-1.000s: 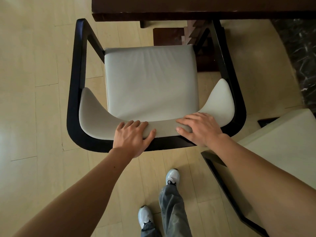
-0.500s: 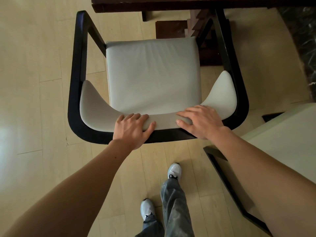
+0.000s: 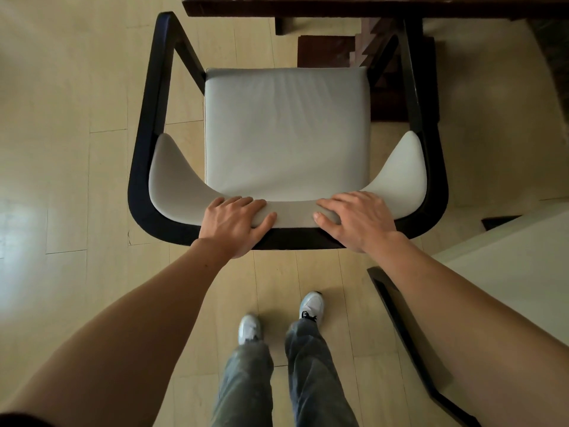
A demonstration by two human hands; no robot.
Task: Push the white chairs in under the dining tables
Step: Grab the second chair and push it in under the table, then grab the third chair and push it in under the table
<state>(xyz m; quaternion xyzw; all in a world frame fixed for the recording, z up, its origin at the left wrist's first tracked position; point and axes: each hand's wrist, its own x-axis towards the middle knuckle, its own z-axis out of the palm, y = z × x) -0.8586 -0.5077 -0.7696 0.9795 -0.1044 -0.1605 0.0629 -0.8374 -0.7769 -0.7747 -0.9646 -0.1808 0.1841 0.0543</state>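
Head camera — left hand [image 3: 234,224] and right hand [image 3: 358,221] both grip one white chair [image 3: 286,134] — second chair [image 3: 508,266] beside.

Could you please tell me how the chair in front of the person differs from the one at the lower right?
The front chair shows almost whole; the right-hand chair is cut off by the frame edge. The front chair squarely faces the table; the right-hand chair stands at a slant. The left hand and right hand grip the front chair's backrest; nothing touches the right-hand chair. Both have white padding on dark frames.
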